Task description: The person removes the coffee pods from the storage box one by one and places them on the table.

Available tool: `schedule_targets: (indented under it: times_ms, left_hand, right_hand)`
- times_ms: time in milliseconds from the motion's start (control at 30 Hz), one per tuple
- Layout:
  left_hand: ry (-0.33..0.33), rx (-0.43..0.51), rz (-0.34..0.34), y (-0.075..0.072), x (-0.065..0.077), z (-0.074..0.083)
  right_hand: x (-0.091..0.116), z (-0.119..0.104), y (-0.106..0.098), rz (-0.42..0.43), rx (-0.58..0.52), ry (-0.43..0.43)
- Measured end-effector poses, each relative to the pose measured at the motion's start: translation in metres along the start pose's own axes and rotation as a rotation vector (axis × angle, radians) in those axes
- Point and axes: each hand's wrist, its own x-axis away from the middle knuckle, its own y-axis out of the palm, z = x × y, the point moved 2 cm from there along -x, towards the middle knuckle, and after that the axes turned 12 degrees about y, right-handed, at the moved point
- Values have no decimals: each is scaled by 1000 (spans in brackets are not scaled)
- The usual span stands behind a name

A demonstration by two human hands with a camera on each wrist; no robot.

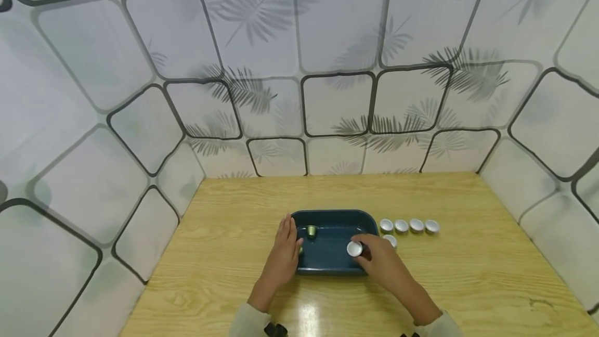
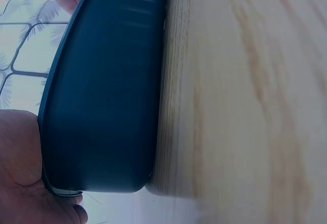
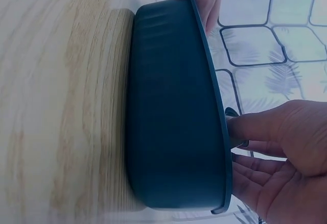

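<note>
Your right hand (image 1: pixel 382 263) pinches a cup (image 1: pixel 354 248) over the tray (image 1: pixel 329 246), lower centre in the head view; your straight-fingered left hand (image 1: pixel 284 251) touches its left side. Five cups (image 1: pixel 401 226) sit outside, right, apparently done; a gold cup (image 1: pixel 311 232) inside seems undone. Left wrist view: hand lower left. Right wrist view: pinch lower right.

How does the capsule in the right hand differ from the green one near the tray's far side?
The held capsule shows a white round face; the green capsule shows its shiny side. The held capsule is pinched by the right hand; the green capsule rests in the tray. Both are small.
</note>
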Motion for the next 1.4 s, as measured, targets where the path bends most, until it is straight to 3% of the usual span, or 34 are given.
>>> schedule_targets:
  times_ms: [367,667,1100,1400]
  left_hand:
    - [-8,-5,-3,1,1,0]
    - [-11,1,-5,3,2,-1]
    - [-6,-11,-3,1,1,1]
    - [10,-20,6,1,0,1]
  right_hand:
    - [9,7,-7,1,-59,-2]
    - [17,3,-17,23,-134,64]
    - [25,4,-33,142,-141,54]
    - [29,14,-31,156,-134,67]
